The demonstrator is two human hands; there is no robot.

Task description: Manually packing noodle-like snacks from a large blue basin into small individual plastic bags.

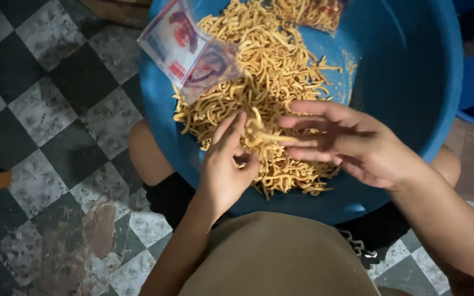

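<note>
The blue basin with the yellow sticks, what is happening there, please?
A person sits on the checkered floor with a big blue basin between the knees. It holds a heap of thin yellow-orange fried snack sticks. The left hand pinches a small bunch of sticks above the heap, and the right hand reaches in beside it, fingers spread. A clear printed plastic packet lies on the heap at the basin's far left edge.

Dim, warm indoor light, strongest on the snack sticks (270, 71) and basin (412, 82) wall. Floor (45, 137) left murky; corners darkened. Right hand (352, 142) smeared by motion blur. Soft glare noted on the plastic packet (185, 49). Shadows soft, without hard edges.
</note>
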